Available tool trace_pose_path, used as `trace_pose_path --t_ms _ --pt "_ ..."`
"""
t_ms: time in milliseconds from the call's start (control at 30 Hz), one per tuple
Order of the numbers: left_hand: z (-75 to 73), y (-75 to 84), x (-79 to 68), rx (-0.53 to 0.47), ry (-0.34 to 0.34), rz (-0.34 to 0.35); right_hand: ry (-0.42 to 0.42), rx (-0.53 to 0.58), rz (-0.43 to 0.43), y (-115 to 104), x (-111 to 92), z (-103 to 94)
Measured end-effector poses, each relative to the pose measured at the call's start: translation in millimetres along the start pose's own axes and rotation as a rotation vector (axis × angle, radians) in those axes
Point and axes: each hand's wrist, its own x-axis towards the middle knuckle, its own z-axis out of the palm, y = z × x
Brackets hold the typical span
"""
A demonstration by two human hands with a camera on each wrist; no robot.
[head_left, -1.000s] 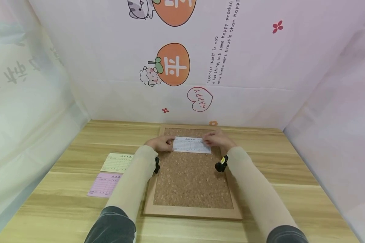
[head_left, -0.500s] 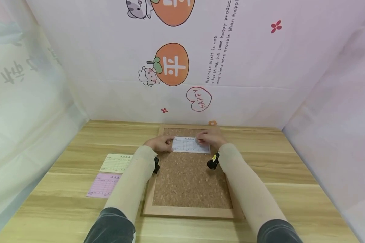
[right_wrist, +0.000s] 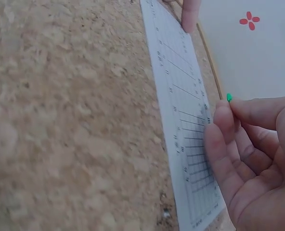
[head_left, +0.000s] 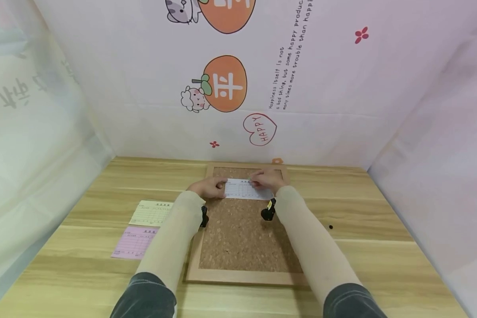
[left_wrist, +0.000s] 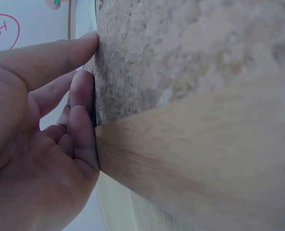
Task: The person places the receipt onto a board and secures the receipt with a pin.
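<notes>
A white printed slip (head_left: 242, 190) lies flat on the upper part of a framed cork board (head_left: 246, 238). My left hand (head_left: 209, 187) is at the slip's left end, thumb and index finger touching its corners. In the left wrist view, the other fingers of the left hand (left_wrist: 41, 130) are bent and rest at the wooden frame (left_wrist: 147, 139). My right hand (head_left: 268, 180) is over the slip's upper edge, right of its middle. Between its thumb and index finger it pinches a green pushpin (right_wrist: 229, 97), of which only the small green head shows.
Left of the board, a yellow slip (head_left: 149, 213) and a pink slip (head_left: 133, 243) lie on the wooden table (head_left: 83, 274), partly behind the left sleeve. A small black object (head_left: 331, 227) lies right of the board. A printed white cloth (head_left: 163, 132) hangs behind.
My right hand has moved left along the slip's upper edge, from its right end toward its middle. The small black object has come into sight beside the right sleeve. My left hand stays put.
</notes>
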Motion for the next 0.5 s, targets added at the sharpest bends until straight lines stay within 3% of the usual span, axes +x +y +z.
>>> trace_pose_path --t_ms 167,500 --pt "0.5 -1.1 2.7 -0.002 0.000 0.004 0.019 -0.010 -0.007 -2 2 5.2" --pt "6.3 -33.4 34.1 -0.050 0.018 0.000 0.075 -0.018 0.042 3 6 13.0"
